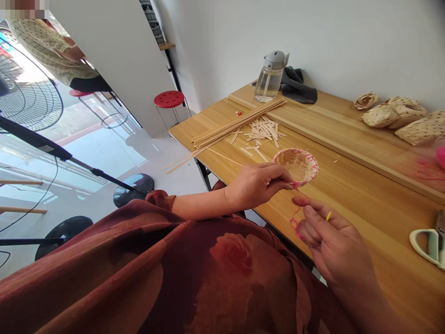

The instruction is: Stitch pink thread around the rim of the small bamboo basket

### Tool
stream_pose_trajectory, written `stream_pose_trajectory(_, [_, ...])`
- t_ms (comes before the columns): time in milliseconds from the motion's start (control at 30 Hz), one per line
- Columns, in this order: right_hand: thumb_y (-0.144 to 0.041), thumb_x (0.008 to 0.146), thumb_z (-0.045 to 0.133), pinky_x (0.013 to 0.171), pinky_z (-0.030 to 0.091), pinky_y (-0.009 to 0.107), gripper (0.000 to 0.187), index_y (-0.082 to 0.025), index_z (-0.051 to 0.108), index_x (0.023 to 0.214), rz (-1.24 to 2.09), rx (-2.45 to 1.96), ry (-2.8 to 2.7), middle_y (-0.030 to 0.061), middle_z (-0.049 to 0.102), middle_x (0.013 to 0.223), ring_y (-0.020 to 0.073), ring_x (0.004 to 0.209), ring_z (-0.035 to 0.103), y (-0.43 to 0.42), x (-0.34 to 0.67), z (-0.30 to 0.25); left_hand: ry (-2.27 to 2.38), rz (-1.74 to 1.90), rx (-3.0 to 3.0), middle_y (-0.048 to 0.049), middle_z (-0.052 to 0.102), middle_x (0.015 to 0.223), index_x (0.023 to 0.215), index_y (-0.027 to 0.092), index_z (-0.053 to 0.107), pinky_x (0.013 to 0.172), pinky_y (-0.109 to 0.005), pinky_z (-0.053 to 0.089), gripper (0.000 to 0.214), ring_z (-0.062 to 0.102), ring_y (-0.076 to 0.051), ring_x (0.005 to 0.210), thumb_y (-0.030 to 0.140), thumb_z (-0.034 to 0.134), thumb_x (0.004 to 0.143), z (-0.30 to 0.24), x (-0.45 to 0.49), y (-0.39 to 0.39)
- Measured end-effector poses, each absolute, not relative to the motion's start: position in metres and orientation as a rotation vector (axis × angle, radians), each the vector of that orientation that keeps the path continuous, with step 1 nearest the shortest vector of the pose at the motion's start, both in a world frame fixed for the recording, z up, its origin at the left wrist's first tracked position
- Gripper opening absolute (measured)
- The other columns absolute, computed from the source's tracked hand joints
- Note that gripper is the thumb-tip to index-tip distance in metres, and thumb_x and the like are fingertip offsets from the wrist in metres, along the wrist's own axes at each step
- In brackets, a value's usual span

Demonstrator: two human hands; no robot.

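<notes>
L hand (257, 185) pinching rim of small woven basket (297, 166), fingers pressed together, thumb out of sight, L forearm (198, 206) coming in from 9 o'clock, wrist slightly bent. Basket tilted, held just above table (368, 208) at hand's 2 o'clock, w/ pink thread (295, 226) laced round rim & loose length hanging to R hand (333, 236). R hand raised at basket's 5 o'clock, fingers together, pinching thread near tips, w/ yellow bit (328, 216) showing by fingertips; exact grip partly hidden.

At basket's 11 o'clock, long bamboo strips (239, 123) & short cut pieces (262, 132) on table. Farther back at 12 o'clock, water bottle (270, 76) by dark cloth (297, 87). At 2 o'clock, woven shells (392, 112); at 4 o'clock, scissors (427, 246).
</notes>
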State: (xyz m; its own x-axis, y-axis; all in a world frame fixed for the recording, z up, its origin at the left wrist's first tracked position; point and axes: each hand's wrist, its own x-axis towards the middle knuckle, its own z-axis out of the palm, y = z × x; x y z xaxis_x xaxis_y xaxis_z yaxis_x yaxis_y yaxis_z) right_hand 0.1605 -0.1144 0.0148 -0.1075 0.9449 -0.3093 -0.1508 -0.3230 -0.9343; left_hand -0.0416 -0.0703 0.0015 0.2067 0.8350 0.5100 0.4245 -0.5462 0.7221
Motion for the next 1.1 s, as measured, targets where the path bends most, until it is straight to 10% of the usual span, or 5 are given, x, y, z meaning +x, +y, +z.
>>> stream_pose_trajectory(367, [-0.057,0.092,0.072,0.053,0.04,0.024,0.036,-0.023,0.075,0.103,1.408,-1.361,-1.477,-0.0057,0.042,0.056,0.0097,0.05,0.037,-0.115,0.165,0.033,1.249,1.24,2.211,-0.0052,0.078,0.089,0.094,0.018,0.073,0.072,-0.024,0.047,0.022,0.069,-0.013,0.08,0.032,0.059,0.103,0.002,-0.043,-0.071])
stream_pose_trajectory(633, [-0.041,0.101,0.058,0.066,0.047,0.03,0.028,-0.026,0.081,0.108,0.462,-1.43,-1.948,0.0068,0.08,0.096,0.018,0.069,0.069,-0.108,0.176,-0.015,1.088,1.237,1.579,-0.0016,0.076,0.079,0.087,0.016,0.069,0.07,-0.022,0.051,0.007,0.068,-0.011,0.071,0.023,0.071,0.088,0.007,-0.041,-0.069])
stream_pose_trajectory(767, [-0.045,0.098,0.064,0.072,0.053,0.03,0.026,-0.026,0.081,0.103,0.812,-1.367,-1.878,0.0059,0.079,0.095,0.0194,0.076,0.07,-0.108,0.179,-0.005,1.137,1.135,1.816,-0.0025,0.077,0.087,0.088,0.018,0.069,0.076,-0.023,0.051,0.008,0.07,-0.012,0.079,0.023,0.068,0.093,-0.001,-0.042,-0.065])
stream_pose_trajectory(967, [-0.052,0.088,0.078,0.05,0.04,0.024,0.028,-0.026,0.078,0.098,1.438,-1.268,-1.364,-0.0071,0.041,0.051,0.0084,0.045,0.034,-0.108,0.169,0.035,1.122,0.961,2.368,-0.0072,0.075,0.095,0.099,0.019,0.07,0.075,-0.026,0.046,0.021,0.067,-0.016,0.086,0.024,0.051,0.104,-0.01,-0.042,-0.063])
stream_pose_trajectory(1100, [-0.039,0.098,0.063,0.065,0.049,0.029,0.023,-0.027,0.08,0.108,0.772,-1.32,-1.931,0.0046,0.078,0.09,0.0172,0.07,0.068,-0.109,0.175,0.026,1.163,1.134,2.084,-0.0051,0.075,0.089,0.093,0.017,0.068,0.075,-0.025,0.048,0.014,0.068,-0.014,0.081,0.025,0.058,0.1,0.003,-0.045,-0.058])
